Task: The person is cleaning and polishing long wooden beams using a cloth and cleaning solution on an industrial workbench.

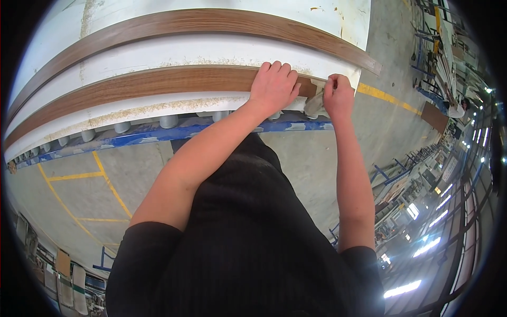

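Note:
A long brown wood-grain board lies across a white panel in front of me. Near its right end, my left hand grips it, fingers bent over the far edge and thumb toward the near edge. Just past that end, my right hand is closed in a pinch; what its fingers hold is hidden. Beside these fingers a pale, crumpled piece hangs at the board's end. It looks like thin sheet or cloth, though I cannot tell which. Farther back lies a second long wood-grain board, untouched.
Sawdust-like crumbs line the white panel. Under its near edge runs a blue roller conveyor frame with grey rollers. The far board's right end juts past the panel. Yellow lines mark the concrete floor; racks stand at the right.

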The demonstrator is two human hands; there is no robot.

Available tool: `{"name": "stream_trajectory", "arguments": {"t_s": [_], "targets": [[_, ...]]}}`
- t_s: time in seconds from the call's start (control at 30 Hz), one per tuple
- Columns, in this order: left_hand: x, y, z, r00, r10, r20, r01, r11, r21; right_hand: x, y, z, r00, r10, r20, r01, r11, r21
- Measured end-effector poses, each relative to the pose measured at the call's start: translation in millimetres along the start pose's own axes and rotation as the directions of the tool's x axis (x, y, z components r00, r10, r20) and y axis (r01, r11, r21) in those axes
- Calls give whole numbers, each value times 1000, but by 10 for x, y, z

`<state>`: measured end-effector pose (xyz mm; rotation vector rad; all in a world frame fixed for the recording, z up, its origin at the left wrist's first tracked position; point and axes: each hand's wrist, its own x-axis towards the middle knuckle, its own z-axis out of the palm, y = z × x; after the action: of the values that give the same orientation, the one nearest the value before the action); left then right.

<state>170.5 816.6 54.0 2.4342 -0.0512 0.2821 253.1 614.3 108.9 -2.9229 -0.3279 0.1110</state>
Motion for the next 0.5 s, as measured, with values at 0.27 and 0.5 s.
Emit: {"name": "stream_trajectory", "arguments": {"t_s": [0.27, 0.5], "targets": [[16, 4, -75, 998, 16, 64, -14, 999, -34, -263, -240, 205, 998, -62, -26, 65, 982, 177], [12, -3, -83, 991, 100, 92, -98, 995, -30, -318, -326, 345, 992, 50, -118, -41, 997, 72]]}}
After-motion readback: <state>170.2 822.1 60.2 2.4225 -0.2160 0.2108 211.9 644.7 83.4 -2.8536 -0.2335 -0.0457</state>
